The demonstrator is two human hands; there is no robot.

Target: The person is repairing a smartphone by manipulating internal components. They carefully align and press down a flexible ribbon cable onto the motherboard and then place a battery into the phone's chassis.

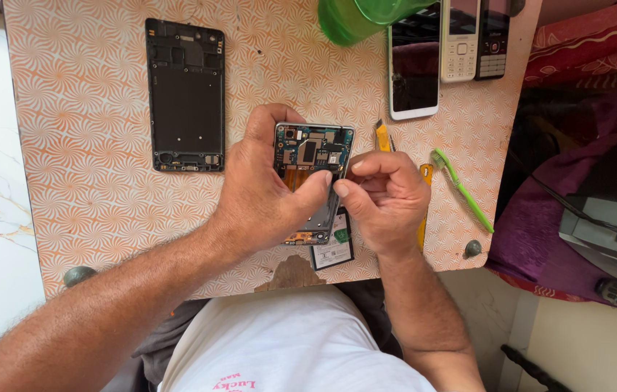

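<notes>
Right fingertips (343,187) pinched at side edge of opened smartphone with exposed circuit board (313,156), gripped in left hand (265,192) above table centre. Slip risk: torn orange flex, dropped phone.

A small phone-repair bench, by the look of it: an orange swirl-patterned table (91,145) carries a stripped phone frame (186,94), a white smartphone (414,69) and two keypad phones (476,36), with a green toothbrush (462,189) lying beside the tools.
</notes>
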